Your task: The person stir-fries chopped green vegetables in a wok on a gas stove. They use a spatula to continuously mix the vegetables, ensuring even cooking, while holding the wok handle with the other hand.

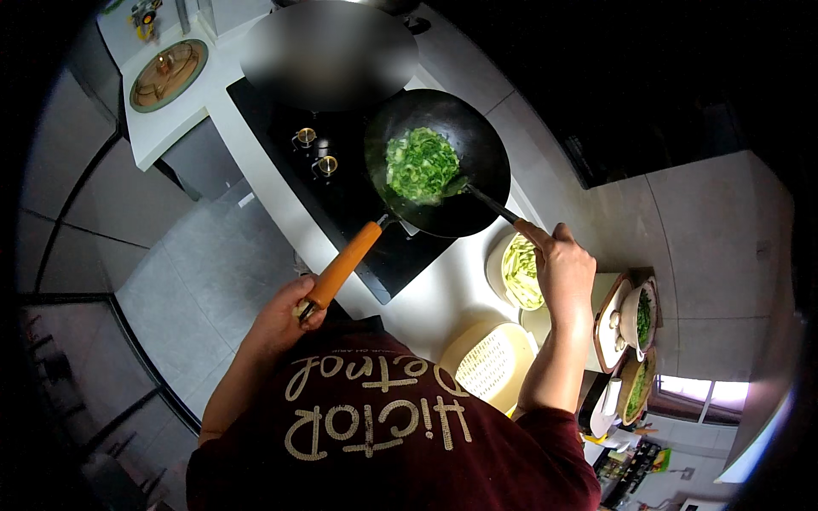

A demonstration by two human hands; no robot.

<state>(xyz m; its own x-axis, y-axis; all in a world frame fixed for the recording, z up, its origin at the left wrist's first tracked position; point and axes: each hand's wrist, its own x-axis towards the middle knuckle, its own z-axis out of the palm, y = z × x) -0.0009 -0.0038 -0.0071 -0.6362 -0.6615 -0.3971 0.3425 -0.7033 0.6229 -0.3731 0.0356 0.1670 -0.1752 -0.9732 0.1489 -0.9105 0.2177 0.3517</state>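
Note:
My left hand (289,314) is closed around the orange-brown handle (345,265) of a black wok (482,137). The wok sits on the black glass cooktop (345,211). Chopped green leafy vegetables (422,163) lie heaped in its middle and left side. In my right hand (565,262) is the handle of a dark spatula (489,199). Its blade rests at the lower right edge of the greens, partly covered by them. Two control knobs (317,152) stand on the cooktop to the left of the wok.
By my right forearm are a bowl of pale green cut strips (521,271) and a cream colander (486,364). Further right, a bowl of chopped greens (645,316) stands beside a cutting board (612,319). A round tray (169,75) lies on the counter at upper left. A blurred patch hides the cooktop's far part.

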